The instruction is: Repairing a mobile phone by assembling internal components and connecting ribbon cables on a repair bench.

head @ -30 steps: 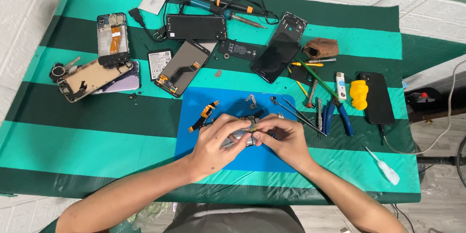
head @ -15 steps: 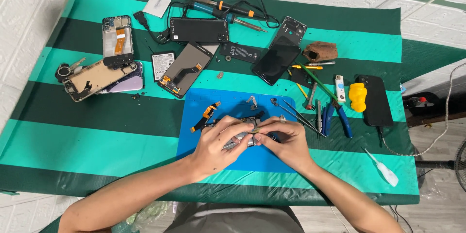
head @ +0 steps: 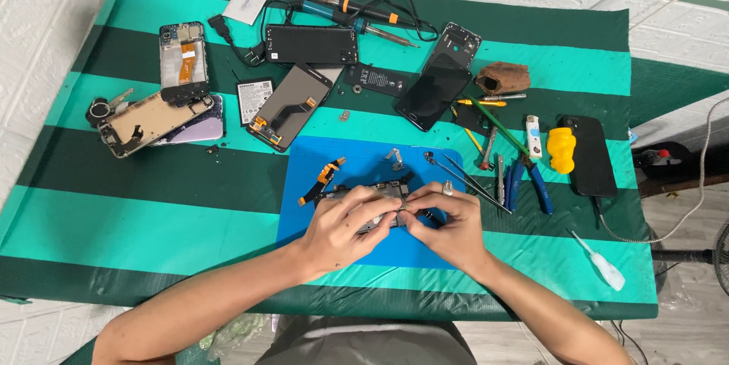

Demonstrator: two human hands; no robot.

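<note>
Both hands, left and right, close their fingers on a phone frame lying on the blue mat, its long axis running left to right between them. Tweezers and pliers lie just right of the right fingers; an orange flex cable lies beyond the left.

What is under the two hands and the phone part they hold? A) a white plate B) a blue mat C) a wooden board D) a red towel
B: the left hand and right hand hold the phone part over a blue mat lying on the green striped cloth.
</note>
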